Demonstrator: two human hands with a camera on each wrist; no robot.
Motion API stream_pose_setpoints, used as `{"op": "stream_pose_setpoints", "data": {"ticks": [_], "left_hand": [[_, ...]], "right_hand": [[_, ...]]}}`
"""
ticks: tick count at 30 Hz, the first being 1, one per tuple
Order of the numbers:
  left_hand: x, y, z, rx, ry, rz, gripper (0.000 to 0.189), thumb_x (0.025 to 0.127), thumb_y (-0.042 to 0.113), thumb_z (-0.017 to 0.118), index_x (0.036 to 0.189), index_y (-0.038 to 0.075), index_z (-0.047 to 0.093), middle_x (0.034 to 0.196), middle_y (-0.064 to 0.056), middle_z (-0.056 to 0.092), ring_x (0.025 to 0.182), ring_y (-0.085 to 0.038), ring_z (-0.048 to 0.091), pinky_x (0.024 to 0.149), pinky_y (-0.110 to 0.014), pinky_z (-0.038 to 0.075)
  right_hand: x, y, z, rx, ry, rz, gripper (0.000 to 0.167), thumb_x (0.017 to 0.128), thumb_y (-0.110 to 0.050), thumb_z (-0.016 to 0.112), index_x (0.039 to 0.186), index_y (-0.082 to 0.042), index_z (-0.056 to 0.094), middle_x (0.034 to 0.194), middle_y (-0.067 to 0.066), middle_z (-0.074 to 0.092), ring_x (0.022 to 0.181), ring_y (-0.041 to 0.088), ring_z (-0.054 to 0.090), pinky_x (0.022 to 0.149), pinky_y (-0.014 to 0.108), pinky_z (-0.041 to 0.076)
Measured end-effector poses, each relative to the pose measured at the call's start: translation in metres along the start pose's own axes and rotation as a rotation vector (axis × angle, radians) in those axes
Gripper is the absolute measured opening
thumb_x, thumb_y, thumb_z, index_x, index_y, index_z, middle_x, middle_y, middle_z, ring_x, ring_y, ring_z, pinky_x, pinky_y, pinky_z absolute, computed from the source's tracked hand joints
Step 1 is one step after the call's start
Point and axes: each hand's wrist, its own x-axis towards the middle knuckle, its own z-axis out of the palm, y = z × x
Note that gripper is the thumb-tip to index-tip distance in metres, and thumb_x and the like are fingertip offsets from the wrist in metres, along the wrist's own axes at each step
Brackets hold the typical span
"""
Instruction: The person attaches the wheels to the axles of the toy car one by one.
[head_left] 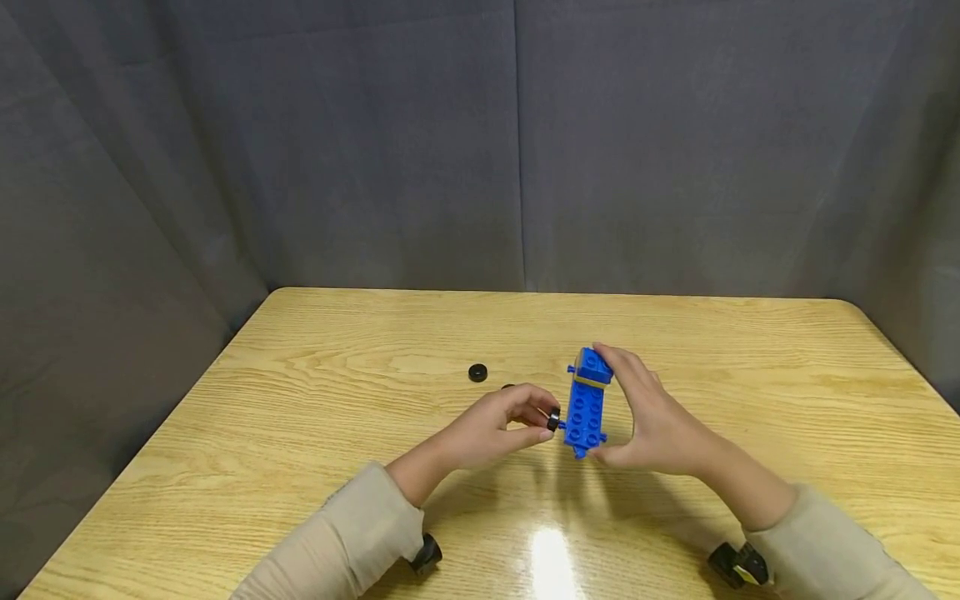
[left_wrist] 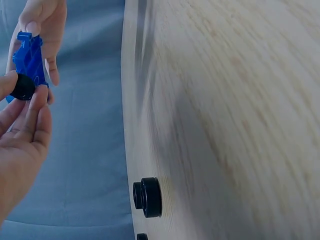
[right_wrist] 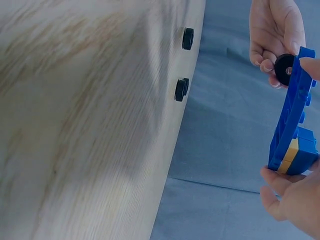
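A blue toy car base (head_left: 584, 412) of studded building bricks is held above the table by my right hand (head_left: 663, 425), thumb at its near end and fingers at the far end. Blue bricks with a thin yellow layer (right_wrist: 288, 155) sit on its far end. Small blue axle pegs stick out at its sides. Between thumb and fingers, my left hand (head_left: 491, 427) pinches a black toy wheel (left_wrist: 23, 87) close beside the near left peg. Whether wheel and peg touch, I cannot tell. The wheel's centre hole shows in the right wrist view.
On the wooden table (head_left: 360, 358), a black wheel (head_left: 477, 372) lies beyond my left hand. Another wheel (head_left: 507, 386) is mostly hidden behind that hand. Several loose wheels (left_wrist: 151, 197) show in the wrist views. Grey curtains (head_left: 390, 150) hang behind the table.
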Motion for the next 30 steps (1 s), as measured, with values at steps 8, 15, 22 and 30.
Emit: {"op": "stream_pose_setpoints", "data": {"ticks": [8,15,22,30], "left_hand": [[-0.0001,0.0022,0.0035,0.02,0.001,0.04,0.033,0.101,0.009,0.057,0.131,-0.004,0.053,0.128,-0.022,0.062,0.115,-0.032,0.065,0.102,-0.039,0.052],[-0.0007,0.0037,0.0055,0.025,0.034,0.042,0.033,0.101,0.008,0.057,0.131,-0.005,0.053,0.125,-0.021,0.063,0.114,-0.033,0.064,0.105,-0.05,0.049],[-0.0002,0.0035,0.0058,0.04,0.052,0.044,0.031,0.101,0.008,0.058,0.13,-0.004,0.054,0.123,-0.02,0.064,0.113,-0.032,0.065,0.105,-0.045,0.049],[-0.0009,0.0025,0.0059,0.047,0.061,0.06,0.03,0.101,0.007,0.057,0.129,-0.004,0.054,0.121,-0.019,0.064,0.112,-0.031,0.065,0.105,-0.04,0.049]], "right_hand": [[-0.0018,0.0007,0.001,0.023,-0.015,0.023,0.119,0.066,-0.02,0.088,0.158,-0.004,0.014,0.152,0.027,0.03,0.135,0.051,0.036,0.099,0.074,0.039],[0.0002,-0.0006,0.0005,0.034,-0.046,0.051,0.122,0.069,-0.021,0.088,0.158,-0.002,0.008,0.154,0.028,0.025,0.137,0.051,0.035,0.102,0.072,0.04],[0.0024,-0.0017,-0.0007,0.045,-0.062,0.06,0.124,0.07,-0.02,0.089,0.158,-0.001,0.005,0.154,0.028,0.024,0.137,0.051,0.036,0.103,0.071,0.04],[0.0037,-0.0034,-0.0015,0.035,-0.067,0.051,0.123,0.071,-0.021,0.09,0.158,0.0,0.006,0.155,0.028,0.022,0.137,0.051,0.035,0.103,0.071,0.04]]}}
